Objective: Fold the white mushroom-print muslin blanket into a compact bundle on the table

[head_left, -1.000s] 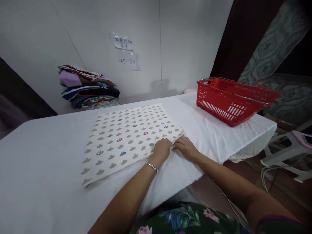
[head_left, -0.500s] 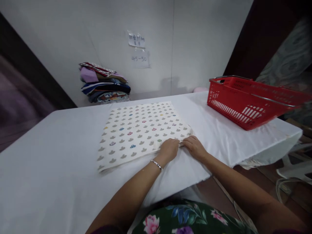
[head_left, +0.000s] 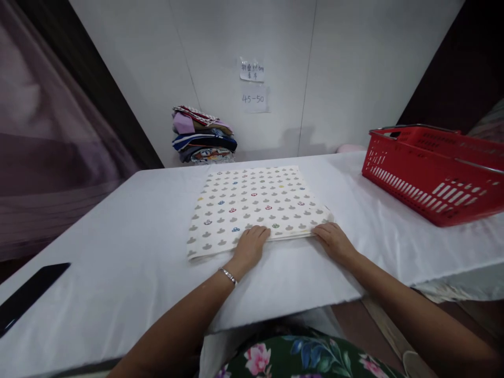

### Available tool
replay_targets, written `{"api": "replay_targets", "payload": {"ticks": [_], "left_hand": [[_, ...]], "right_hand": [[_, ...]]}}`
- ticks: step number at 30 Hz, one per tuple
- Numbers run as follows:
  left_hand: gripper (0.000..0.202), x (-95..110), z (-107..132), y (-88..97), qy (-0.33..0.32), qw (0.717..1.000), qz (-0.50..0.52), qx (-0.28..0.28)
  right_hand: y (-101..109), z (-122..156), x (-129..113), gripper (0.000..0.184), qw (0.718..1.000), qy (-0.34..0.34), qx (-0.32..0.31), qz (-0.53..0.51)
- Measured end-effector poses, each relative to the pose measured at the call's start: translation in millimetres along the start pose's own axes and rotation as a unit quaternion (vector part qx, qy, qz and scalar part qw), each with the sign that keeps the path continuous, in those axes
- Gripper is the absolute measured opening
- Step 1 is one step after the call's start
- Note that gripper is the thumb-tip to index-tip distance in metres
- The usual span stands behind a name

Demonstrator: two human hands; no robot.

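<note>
A folded cream cloth point(head_left: 252, 205) with grey motifs and a few coloured ones lies flat on the white-covered table. Its layered near edge faces me. My left hand point(head_left: 252, 242), with a silver bracelet at the wrist, grips that edge near its middle, fingers on top and the thumb hidden. Close to the near right corner, my right hand point(head_left: 334, 240) holds the same edge, fingers curled over it. A stretch of bare edge shows between the two hands.
A stack of folded fabrics point(head_left: 205, 137) stands at the back against the wall. On the right is a red plastic basket point(head_left: 425, 176). A black flat object point(head_left: 29, 294) lies at the table's left. Two paper signs point(head_left: 254, 98) hang on the wall.
My hands have moved apart along the cloth's near edge, the left one sliding left. The view has turned left, bringing the black flat object into sight.
</note>
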State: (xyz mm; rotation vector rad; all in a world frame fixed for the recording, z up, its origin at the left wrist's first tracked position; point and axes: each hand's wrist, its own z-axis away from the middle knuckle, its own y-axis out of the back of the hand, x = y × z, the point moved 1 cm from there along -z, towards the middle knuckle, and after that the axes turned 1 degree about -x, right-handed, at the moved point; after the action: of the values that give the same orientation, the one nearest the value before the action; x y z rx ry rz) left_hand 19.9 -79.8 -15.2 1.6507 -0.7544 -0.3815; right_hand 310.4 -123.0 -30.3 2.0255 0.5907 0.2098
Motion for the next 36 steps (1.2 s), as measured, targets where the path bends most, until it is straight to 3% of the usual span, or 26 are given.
{"api": "replay_targets", "payload": {"ticks": [5, 10, 15, 20, 26, 30, 36], "left_hand": [[0.055, -28, 19, 8.3, 0.05, 0.997, -0.052, 0.006], [0.056, -47, 34, 14.8, 0.042, 0.995, -0.093, 0.014], [0.047, -56, 39, 16.1, 0.032, 0.997, -0.071, -0.002], [0.038, -39, 33, 18.0, 0.016, 1.0, 0.005, 0.024], [0.02, 1, -3, 4.0, -0.048, 0.995, 0.079, 0.041], [0.017, 13, -24, -6.3, -0.064, 0.996, 0.062, 0.019], [0.022, 12, -27, -9.4, -0.105, 0.994, -0.031, 0.0]], "right_hand": [[8, -12, 3, 0.021, 1.0, 0.0, -0.013, 0.0], [7, -19, 9, 0.022, 0.998, 0.0, -0.06, -0.003], [7, -20, 8, 0.021, 0.994, 0.005, -0.103, -0.024], [7, -16, 0, 0.021, 0.997, 0.023, -0.061, -0.046], [7, -12, -9, 0.023, 0.998, 0.013, -0.03, -0.054], [6, -10, -8, 0.022, 0.998, 0.019, -0.027, -0.052], [1, -7, -6, 0.023, 0.998, 0.004, -0.022, -0.053]]}}
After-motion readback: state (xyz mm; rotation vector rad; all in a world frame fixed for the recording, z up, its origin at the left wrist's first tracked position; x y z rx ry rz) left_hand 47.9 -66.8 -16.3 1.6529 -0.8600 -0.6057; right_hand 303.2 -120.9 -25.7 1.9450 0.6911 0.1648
